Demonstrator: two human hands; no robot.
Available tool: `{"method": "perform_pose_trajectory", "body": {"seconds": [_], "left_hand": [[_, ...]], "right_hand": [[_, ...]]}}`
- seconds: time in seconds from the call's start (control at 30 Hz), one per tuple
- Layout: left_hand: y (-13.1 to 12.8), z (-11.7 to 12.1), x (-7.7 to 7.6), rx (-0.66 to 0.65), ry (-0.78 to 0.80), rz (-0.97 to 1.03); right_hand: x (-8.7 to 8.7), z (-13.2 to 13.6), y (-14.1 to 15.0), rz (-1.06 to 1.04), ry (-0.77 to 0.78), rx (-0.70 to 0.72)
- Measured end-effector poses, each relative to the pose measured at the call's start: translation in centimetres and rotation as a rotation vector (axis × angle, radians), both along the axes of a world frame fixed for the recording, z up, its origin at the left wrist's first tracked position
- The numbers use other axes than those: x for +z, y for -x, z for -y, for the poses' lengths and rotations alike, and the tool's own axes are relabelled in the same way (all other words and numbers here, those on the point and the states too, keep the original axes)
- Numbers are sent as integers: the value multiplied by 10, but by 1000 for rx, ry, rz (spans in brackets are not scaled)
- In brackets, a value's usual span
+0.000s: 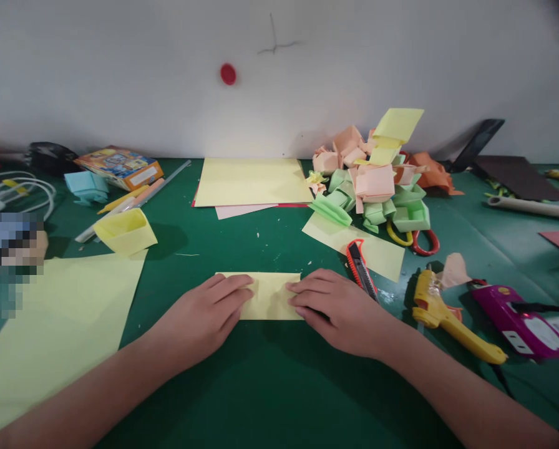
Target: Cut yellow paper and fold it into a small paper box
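Note:
A small pale yellow sheet of folded paper (272,305) lies flat on the green table in front of me, wider than it is deep. My left hand (211,308) holds its left end, with the fingers bent over the top and the thumb hidden. At the right end my right hand (333,308) grips the paper, its fingers close together on the edge. Just beyond my right hand rests a red and black box cutter (361,268). A larger yellow sheet (73,312) is spread to the left of my left arm.
Folded pink and green paper pieces (373,184) are heaped at the back right, by scissors (426,243). A yellow glue gun (452,318) and a purple power strip (525,321) lie right. Stacked sheets (251,181) sit behind. Another person's hand (27,246), pixelated, shows far left.

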State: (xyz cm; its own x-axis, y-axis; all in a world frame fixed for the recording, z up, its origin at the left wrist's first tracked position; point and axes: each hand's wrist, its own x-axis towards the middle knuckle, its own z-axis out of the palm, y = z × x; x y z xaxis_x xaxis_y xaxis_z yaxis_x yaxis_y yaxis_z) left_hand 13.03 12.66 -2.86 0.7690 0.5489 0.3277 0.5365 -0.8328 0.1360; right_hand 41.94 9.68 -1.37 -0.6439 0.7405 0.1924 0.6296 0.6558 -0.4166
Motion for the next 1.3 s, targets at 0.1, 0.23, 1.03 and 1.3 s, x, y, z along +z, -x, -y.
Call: {"method": "perform_pose_trajectory", "body": {"seconds": [0.1, 0.23, 1.03, 1.3], "left_hand": [[-3, 2, 3, 10, -79, -88], [-5, 6, 7, 28, -167, -165], [-11, 13, 11, 100, -93, -264], [-10, 13, 11, 123, -62, -299]], "right_hand": [[1, 1, 5, 32, -34, -15], [3, 3, 12, 82, -59, -36], [13, -8, 52, 423, -71, -147], [9, -10, 46, 341, -218, -233]]}}
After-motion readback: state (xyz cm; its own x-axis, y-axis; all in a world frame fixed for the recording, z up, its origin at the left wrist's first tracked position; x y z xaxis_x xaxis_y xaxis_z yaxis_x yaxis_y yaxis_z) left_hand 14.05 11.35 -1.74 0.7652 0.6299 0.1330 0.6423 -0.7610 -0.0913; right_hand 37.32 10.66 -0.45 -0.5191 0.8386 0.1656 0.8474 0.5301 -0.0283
